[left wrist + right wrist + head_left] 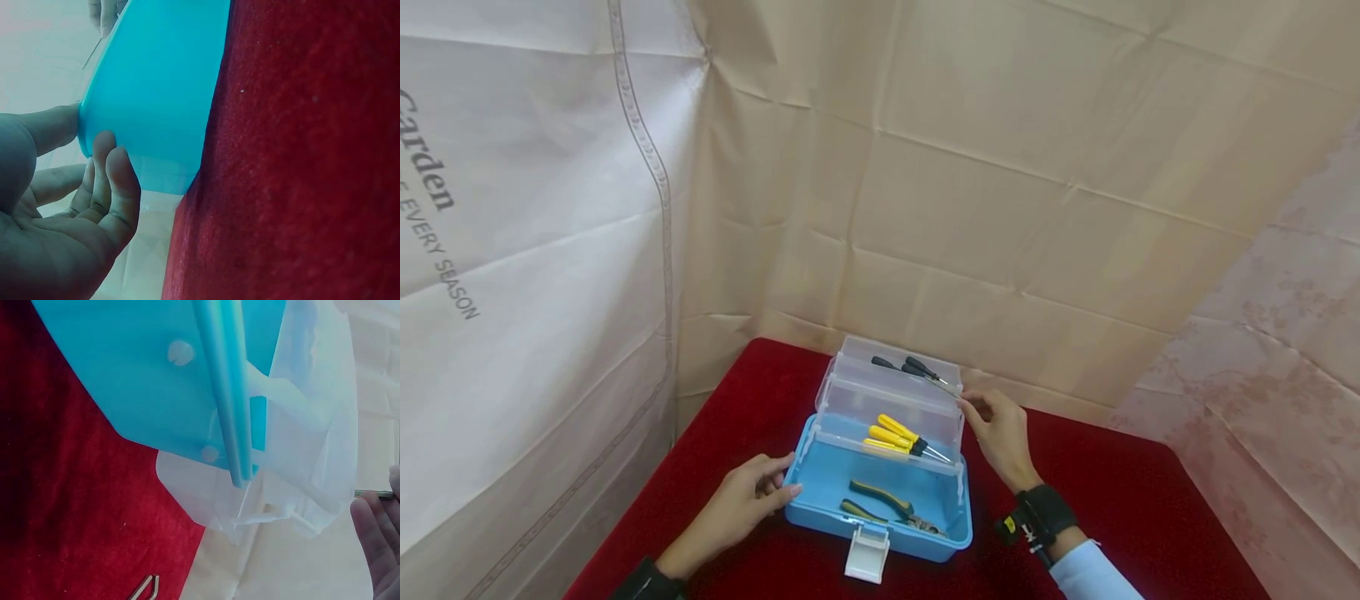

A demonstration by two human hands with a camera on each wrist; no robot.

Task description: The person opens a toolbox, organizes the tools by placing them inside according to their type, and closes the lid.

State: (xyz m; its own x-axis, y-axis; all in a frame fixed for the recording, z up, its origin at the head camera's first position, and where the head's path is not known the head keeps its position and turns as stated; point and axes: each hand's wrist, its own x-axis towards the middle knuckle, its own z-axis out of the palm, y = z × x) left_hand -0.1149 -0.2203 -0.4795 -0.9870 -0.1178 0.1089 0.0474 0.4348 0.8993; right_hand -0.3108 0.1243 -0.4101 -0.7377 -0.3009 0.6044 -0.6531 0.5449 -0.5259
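A blue toolbox point(820, 518) stands with its lid and clear trays raised. My left hand point(741, 506) grips its left end, thumb by the rim and curled fingers against the outer wall in the left wrist view. My right hand point(1002, 432) pinches a thin metal tool point(373, 494) at the right end of the upper clear tray point(865, 348). Its exact kind cannot be told. Black-handled screwdrivers point(919, 365) lie in that tray. Yellow-handled screwdrivers point(891, 435) lie in the lower tray. Pliers point(887, 497) with dark-and-yellow handles rest in the box bottom.
A white latch point(867, 555) hangs from the box's front. The box stands on a table with red cloth point(1097, 492). A small bent metal piece point(149, 587) lies on the cloth in the right wrist view. Beige and white curtains point(985, 167) hang behind and beside the table.
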